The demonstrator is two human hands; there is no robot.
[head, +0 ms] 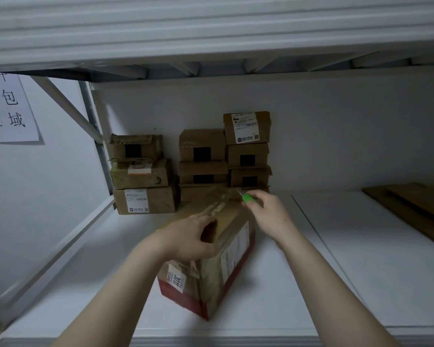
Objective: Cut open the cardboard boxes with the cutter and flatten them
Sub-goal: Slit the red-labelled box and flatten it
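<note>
Head view, looking down at a white shelf surface (361,284) inside a metal rack. Near the front, at centre: one taped cardboard box (211,266) with a red lower band and paper labels, lying at an angle. Left hand (188,236) pressed on the box top, fingers curled over its upper edge, steadying it. Right hand (268,214) closed around a green cutter (248,198), tip at the far end of the tape seam along the top; blade too small to make out. Against the back wall: three stacks of smaller sealed boxes (203,161), well apart from the hands. Far right: flattened cardboard (416,209) lying on the shelf. Left wall: a paper sign (8,108).

Probably light and stiff, walls likely to give under hard pressure; glossy tape likely slick. Best held flat on top beside the seam, clear of the blade's path.
</note>
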